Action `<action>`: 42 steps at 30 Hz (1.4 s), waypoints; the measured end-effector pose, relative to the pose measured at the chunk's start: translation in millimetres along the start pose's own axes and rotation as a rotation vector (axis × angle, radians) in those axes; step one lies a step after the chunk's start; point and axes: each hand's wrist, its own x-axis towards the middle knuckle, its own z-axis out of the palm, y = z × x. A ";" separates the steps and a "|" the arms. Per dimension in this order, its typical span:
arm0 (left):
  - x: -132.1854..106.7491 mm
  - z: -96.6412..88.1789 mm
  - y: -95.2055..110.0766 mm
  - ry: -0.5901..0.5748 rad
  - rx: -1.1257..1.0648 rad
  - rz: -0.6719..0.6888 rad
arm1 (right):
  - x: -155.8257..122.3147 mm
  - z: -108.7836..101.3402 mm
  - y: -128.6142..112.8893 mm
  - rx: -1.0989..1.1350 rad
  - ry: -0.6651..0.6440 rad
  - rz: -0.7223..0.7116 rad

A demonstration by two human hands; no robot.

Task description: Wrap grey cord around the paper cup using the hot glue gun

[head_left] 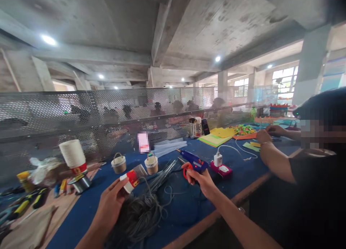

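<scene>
My left hand is closed around a red and white paper cup, tilted on its side. Grey cord is at the cup's far end and trails down toward a loose heap of grey cord. In my right hand is a blue hot glue gun, its nozzle pointing left, toward the cup's side of the table. A red part shows at my right fingers; whether it is the trigger cannot be made out. Beyond the cup stand two small handled buckets, one left and one right.
A stack of paper cups rises at left beside a wire spool and pliers. A power strip with a white plug lies right. Coloured sheets lie farther back. A co-worker's arm reaches over the table at right.
</scene>
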 end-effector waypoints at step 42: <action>-8.3 6.7 9.9 -0.147 -0.227 -0.075 | 29.1 75.6 32.0 -0.240 -0.342 0.060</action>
